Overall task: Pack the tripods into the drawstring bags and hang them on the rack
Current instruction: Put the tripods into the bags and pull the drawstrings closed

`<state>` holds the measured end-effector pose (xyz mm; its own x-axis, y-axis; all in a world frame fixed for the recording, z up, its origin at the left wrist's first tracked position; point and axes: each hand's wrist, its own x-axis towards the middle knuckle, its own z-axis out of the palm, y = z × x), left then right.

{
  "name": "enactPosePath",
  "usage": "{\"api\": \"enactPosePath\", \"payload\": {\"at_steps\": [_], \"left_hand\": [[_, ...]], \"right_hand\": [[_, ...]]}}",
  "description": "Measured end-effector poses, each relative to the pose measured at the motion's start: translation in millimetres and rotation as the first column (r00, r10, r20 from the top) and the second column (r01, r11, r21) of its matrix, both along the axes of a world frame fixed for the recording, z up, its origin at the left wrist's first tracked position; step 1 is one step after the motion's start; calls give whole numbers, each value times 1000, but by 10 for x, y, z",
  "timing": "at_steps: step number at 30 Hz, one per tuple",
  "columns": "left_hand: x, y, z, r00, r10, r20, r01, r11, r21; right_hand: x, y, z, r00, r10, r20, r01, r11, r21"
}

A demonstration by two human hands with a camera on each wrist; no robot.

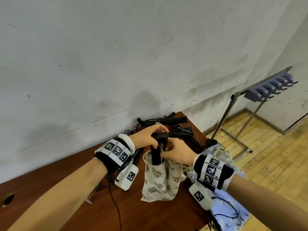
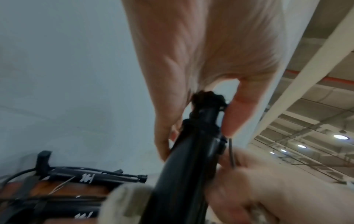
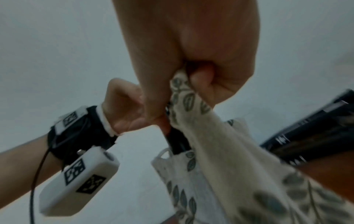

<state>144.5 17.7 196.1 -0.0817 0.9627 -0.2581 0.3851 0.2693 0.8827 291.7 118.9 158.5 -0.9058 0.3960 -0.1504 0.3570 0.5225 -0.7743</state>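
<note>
our left hand [image 1: 146, 134] grips the top of a black tripod [image 1: 155, 155] that stands half inside the leaf-print drawstring bag [image 1: 160, 180] above the brown surface [image 1: 70, 189]. our right hand [image 1: 177, 153] pinches the bag's rim. more tripods [image 1: 166, 121] lie near the wall; the rack [image 1: 270, 87] stands well apart.
</note>
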Motion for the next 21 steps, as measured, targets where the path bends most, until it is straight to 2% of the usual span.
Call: {"api": "enactPosePath", "payload": {"at_steps": [2, 3, 4, 5, 6, 7, 8, 9, 11, 12, 13, 15, 16, 19, 21], "left_hand": [[-76, -80, -146, 969, 149, 195, -133, 987, -93], [-90, -100, -209, 911, 247, 329, -198, 964, -176], [-117, -118, -351, 863, 330, 384, -249, 937, -245], [-130, -119, -455, 852, 393, 347, -303, 909, -286], [-148, -111, -561, 889, 423, 173, -357, 880, -314], [-155, -99, -684, 921, 387, -39, -377, 861, -342], [-155, -91, -809, 912, 314, -266, -399, 833, -384], [-142, -108, -903, 864, 256, -434, -450, 780, -436], [-113, -175, -953, 754, 193, -628, -557, 696, -454], [-104, -217, -961, 740, 177, -649, -570, 677, -465], [-113, -239, -953, 763, 148, -629, -548, 665, -508], [-140, -264, -973, 856, 155, -494, -446, 704, -553], [-124, -275, -947, 879, 193, -436, -419, 751, -511], [-83, -204, -757, 884, 189, -429, -352, 872, -341], [-40, -164, -541, 877, 186, -444, -316, 918, -240]], "right_hand": [[35, 55, -111, 1000, 2, -10, -2, 1000, -1], [42, 72, -144, 1000, 16, 10, -16, 1000, -4], [44, 81, -183, 999, 16, 29, -16, 1000, -13], [38, 87, -205, 1000, -2, 26, 3, 1000, -23], [28, 91, -234, 1000, -25, 5, 25, 999, -34], [22, 92, -253, 999, -38, -12, 38, 998, -44], [17, 92, -268, 999, -38, -25, 37, 998, -59], [14, 90, -273, 999, -31, -21, 30, 997, -71], [20, 85, -276, 1000, -21, -12, 19, 995, -100], [31, 84, -274, 1000, -21, -14, 19, 993, -112], [35, 84, -269, 1000, -24, -15, 22, 992, -121], [46, 98, -285, 999, -40, -23, 36, 989, -140], [40, 107, -300, 999, -44, -22, 41, 989, -139], [-1, 31, -270, 995, -68, 70, 71, 997, -43], [-57, -52, -213, 984, -73, 162, 47, 986, 160]]}}
